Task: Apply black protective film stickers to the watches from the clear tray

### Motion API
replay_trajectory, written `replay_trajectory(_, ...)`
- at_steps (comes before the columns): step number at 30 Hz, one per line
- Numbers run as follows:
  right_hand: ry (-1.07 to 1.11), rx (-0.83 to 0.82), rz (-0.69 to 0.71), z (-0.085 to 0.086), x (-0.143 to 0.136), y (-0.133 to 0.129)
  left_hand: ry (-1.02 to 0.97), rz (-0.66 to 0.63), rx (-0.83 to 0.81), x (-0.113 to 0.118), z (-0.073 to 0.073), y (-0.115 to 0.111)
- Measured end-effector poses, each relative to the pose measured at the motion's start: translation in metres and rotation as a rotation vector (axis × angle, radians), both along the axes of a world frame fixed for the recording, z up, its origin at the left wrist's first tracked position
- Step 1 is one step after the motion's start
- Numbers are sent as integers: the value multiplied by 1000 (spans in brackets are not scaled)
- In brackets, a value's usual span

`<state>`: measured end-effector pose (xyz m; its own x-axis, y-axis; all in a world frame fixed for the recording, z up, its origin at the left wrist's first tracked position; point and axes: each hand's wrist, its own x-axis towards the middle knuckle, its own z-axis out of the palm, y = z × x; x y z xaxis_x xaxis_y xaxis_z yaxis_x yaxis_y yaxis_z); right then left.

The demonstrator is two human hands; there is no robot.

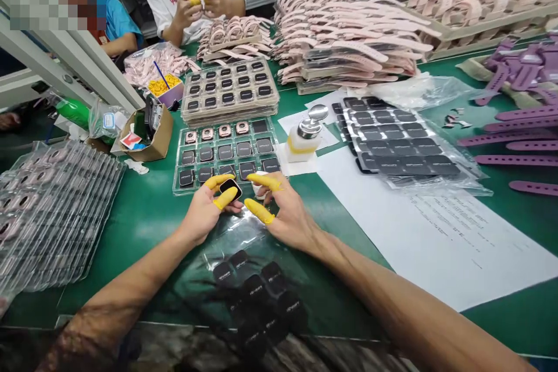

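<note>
My left hand (pixel 207 203) pinches a small watch case (pixel 231 189) with a black screen between thumb and fingers tipped with yellow finger cots. Facing it, my right hand (pixel 279 209) has its cotted thumb and forefinger apart. A small white piece (pixel 260 187), perhaps a folded wipe, appears held by its partly hidden other fingers. Just beyond the hands lies a clear tray (pixel 176 177); its back row bears pink watch cases (pixel 224 130), the other rows black square cards (pixel 225 151). Nearer me, a clear plastic sheet or bag (pixel 226 226) lies by loose black squares (pixel 255 290).
A white pump bottle (pixel 302 142) stands right of the tray. Stacked trays (pixel 56 209) rise at left, beside a cardboard box (pixel 152 142). Pink straps (pixel 344 35) pile up behind; purple straps (pixel 514 160) and paper (pixel 436 232) lie right. Another person's hands (pixel 198 6) work opposite.
</note>
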<state>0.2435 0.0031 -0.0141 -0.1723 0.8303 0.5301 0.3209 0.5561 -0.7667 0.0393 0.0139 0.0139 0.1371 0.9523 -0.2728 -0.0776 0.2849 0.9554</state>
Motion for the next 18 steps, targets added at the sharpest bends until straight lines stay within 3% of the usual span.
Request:
replay_trajectory(2, -78, 44, 62, 0, 3, -1, -5, 53, 28, -3, 0, -1)
replay_trajectory(5, -273, 97, -45, 2, 13, 0, 9, 59, 75, -11, 1, 5)
replay_trajectory(8, -520, 57, -202, -2, 21, 7, -10, -32, 38, -16, -1, 4)
replay_trajectory(10, -597, 30, -224, -8, 24, 14, -26, -110, -13, -15, -6, -1)
replay_trajectory(15, -444, 174, -304, -7, 25, 20, 9, -196, -39, -7, -24, -7)
replay_trajectory(18, -307, 227, -73, 2, 15, 12, 56, -212, 22, -7, -27, -8)
